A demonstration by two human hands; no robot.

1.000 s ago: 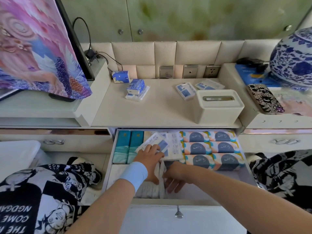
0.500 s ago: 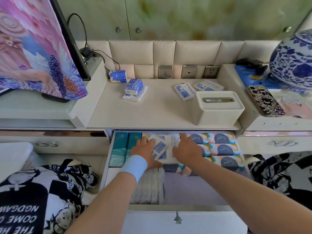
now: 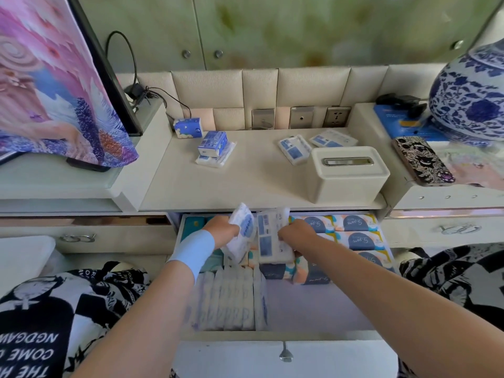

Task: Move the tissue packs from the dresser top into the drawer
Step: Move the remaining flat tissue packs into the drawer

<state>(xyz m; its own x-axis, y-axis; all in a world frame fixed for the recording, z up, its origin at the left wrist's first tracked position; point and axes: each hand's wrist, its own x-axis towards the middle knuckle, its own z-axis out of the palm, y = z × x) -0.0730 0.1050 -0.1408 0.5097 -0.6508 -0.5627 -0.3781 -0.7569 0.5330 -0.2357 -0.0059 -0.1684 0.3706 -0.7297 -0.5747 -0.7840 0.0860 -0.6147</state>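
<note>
Fingers (image 3: 232,232) of your left hand (image 3: 221,231) pinch left pack (image 3: 243,227), right hand (image 3: 297,233) pinches right pack (image 3: 272,241); both upright, stood row (image 3: 229,301) in drawer (image 3: 272,335) below, toward you.

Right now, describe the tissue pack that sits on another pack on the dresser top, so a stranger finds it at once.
Look at the cream dresser top, left of the white tissue box. Near its back left corner lie three packs; yours is the blue-and-white pack in front. Unlike the blue pack standing against the back panel, it rests on a flat clear-wrapped pack.
</note>
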